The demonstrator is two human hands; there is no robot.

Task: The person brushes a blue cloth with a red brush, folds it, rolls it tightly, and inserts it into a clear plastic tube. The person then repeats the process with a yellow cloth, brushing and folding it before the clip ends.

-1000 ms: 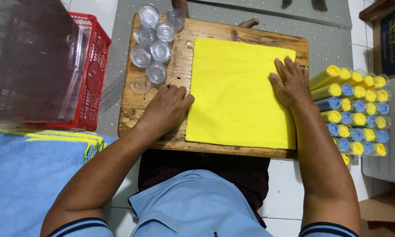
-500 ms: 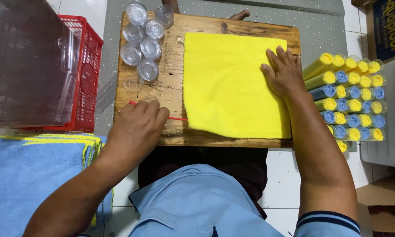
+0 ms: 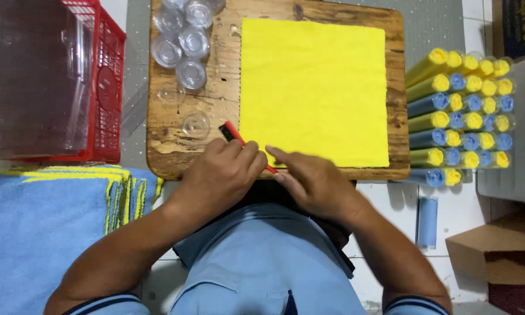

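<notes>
Wooden counter point(image 3: 169, 146) fills the upper middle, a yellow cloth point(image 3: 314, 90) spread flat. Left hand point(image 3: 224, 175) grips a red-handled tool point(image 3: 239, 140) by the cloth's lower left corner; right hand point(image 3: 312, 182), fingers loosely extended, touches that tool's end.

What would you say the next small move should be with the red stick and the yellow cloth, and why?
Probably lay the red stick along the near edge of the yellow cloth. The left hand holds the stick at the cloth's near left corner, the right hand touches that edge, and the cloth lies flat on the wooden board.
</notes>
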